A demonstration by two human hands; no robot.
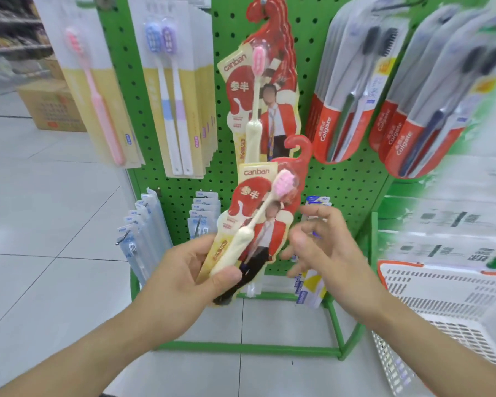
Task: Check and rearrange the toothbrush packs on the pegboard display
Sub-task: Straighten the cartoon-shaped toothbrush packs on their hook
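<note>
Head view: a red canban pack (255,222) is held low in the left hand (184,270), off the pegboard (341,173); the right hand (321,242) hovers empty, loosely spread. Checking appears underway; rehanging under the hung pack (267,90) is probably called for next.

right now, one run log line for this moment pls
left hand grips canban toothbrush pack off peg | right hand open beside it, not touching | matching canban pack hangs on green pegboard

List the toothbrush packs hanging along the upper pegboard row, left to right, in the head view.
Pink single-brush pack → blue-and-purple twin pack → red canban pack → first Colgate bunch → second Colgate bunch.
</note>
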